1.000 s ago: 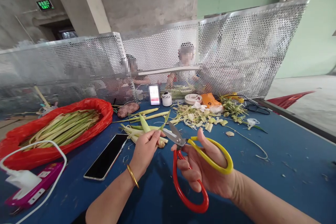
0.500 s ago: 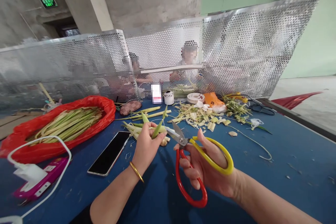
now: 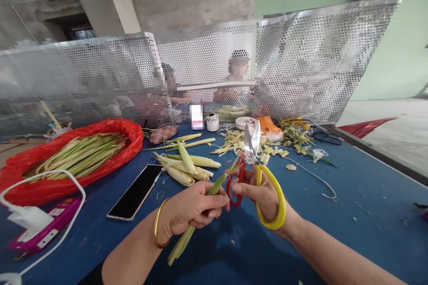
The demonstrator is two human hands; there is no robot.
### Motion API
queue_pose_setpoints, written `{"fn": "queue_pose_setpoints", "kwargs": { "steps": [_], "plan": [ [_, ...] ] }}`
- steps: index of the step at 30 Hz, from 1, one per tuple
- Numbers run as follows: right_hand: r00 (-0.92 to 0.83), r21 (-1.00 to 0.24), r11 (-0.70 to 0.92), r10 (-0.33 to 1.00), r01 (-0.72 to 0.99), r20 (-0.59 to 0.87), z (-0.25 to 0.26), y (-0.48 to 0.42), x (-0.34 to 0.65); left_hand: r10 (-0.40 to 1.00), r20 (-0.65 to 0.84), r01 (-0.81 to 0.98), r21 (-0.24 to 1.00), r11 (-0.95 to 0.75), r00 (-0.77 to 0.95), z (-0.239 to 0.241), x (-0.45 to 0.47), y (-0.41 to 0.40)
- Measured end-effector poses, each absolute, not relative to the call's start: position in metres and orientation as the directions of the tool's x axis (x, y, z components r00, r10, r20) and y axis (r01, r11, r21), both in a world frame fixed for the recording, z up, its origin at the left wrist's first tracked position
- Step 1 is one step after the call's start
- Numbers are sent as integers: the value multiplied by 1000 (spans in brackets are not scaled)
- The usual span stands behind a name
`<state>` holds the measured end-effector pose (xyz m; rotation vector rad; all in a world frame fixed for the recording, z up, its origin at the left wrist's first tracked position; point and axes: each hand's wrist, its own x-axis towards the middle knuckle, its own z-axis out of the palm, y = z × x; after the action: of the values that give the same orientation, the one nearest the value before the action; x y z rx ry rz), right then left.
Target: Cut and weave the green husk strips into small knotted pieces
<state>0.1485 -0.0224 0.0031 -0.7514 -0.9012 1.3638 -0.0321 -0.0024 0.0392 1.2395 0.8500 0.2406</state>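
Observation:
My left hand [image 3: 192,207], with a gold bangle on the wrist, is closed round a long green stalk [image 3: 187,234] that slants from lower left up toward the scissors. My right hand [image 3: 264,193] grips scissors [image 3: 252,160] with one red and one yellow handle; the blades point upward and look nearly closed. The stalk's upper tip reaches the red handle and my right fingers. Both hands are over the blue table [image 3: 334,213]. A small pile of pale green stalks [image 3: 187,167] lies just beyond my hands.
A red bag of green stalks [image 3: 76,156] sits at the left. A black phone [image 3: 136,191] lies beside the pile, a pink power strip with white charger [image 3: 40,227] at far left. Trimmings [image 3: 254,144], tape rolls and cables lie toward the back. People sit behind a perforated metal screen [image 3: 301,62].
My left hand picked a stalk from the pile and drew it toward me. My right hand turned the scissors from pointing left to pointing up and moved in to meet the stalk.

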Motion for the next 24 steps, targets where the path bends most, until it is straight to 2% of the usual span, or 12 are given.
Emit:
{"fn": "queue_pose_setpoints", "kwargs": {
  "steps": [3, 9, 12, 17, 24],
  "plan": [
    [-73, -901, 36, 994, -431, 75, 2, -26, 144, 534, -472, 256, 866, 430, 701, 34, -28, -3],
    [-49, -920, 20, 998, -392, 43, 3, -30, 141, 404, -523, 262, 797, 545, 751, 27, -22, -4],
    [-57, -925, 16, 998, -379, 41, 4, -30, 142, 381, -528, 260, 783, 565, 759, 26, -21, -4],
    [-68, -936, 18, 997, -351, 45, 1, -28, 145, 518, -463, 218, 859, 464, 719, 27, -22, -3],
    [-46, -945, -34, 999, -324, -21, 2, -27, 146, 676, -389, 207, 919, 336, 626, 26, -21, -2]
  ]
}}
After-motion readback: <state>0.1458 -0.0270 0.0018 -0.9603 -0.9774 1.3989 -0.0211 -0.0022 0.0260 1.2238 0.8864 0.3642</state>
